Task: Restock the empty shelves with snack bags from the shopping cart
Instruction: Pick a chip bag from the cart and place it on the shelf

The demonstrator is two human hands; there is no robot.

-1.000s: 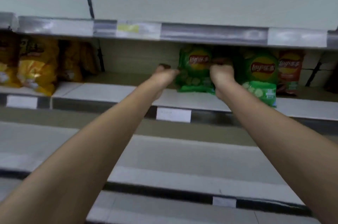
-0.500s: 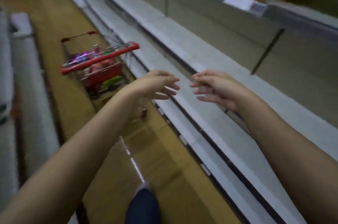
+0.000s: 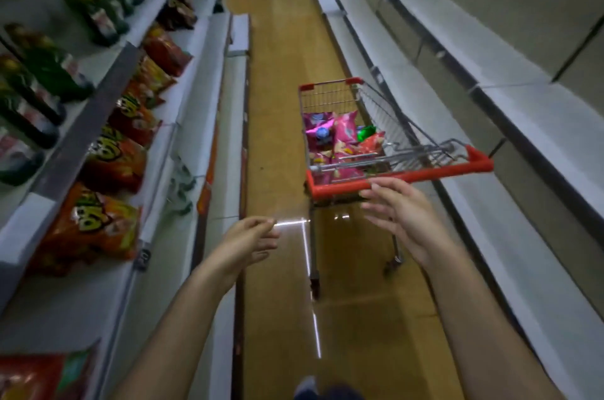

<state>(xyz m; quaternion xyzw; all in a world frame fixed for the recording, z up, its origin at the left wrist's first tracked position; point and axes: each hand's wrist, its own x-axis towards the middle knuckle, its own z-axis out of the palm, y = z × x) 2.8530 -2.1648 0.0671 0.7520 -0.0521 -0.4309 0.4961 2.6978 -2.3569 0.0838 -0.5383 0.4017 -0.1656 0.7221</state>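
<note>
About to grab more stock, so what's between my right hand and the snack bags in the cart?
Head view: only the cart's red handle bar separates the right hand from the snack bags.

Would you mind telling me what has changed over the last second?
Both hands let go of the green bag on the shelf. The view swung round to the cart; the right hand now reaches toward its handle, the left hand lower. Both remain empty.

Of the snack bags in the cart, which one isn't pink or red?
The small bright green snack bag, tucked against the right wire side of the red-handled shopping cart. The other bags around it, like the tall pink bag, are pink or red.
</note>
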